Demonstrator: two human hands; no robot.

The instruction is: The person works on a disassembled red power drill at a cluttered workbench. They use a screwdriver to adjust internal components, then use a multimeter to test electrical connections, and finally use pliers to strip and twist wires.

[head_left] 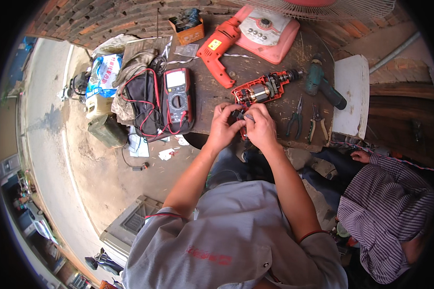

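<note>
At the near edge of the workbench, my left hand (223,127) is closed on a small black part (237,115), possibly a switch. Fingertips of my right hand (261,127) are pinched together close beside it; what they grip is too small to name. Just beyond my hands lies an opened drill body (259,92), its orange-red half shell showing the motor, gears and chuck. The handle end of that drill is partly covered by my fingers. Farther back is the other orange-red housing half (218,53), outer side up.
Left on the bench, a multimeter (177,98) with red and black leads rests on a dark case. Pliers (295,120), cutters (317,123) and a green cordless drill (323,83) lie right. A fan base (267,31) stands behind. Another person (386,207) sits at my right.
</note>
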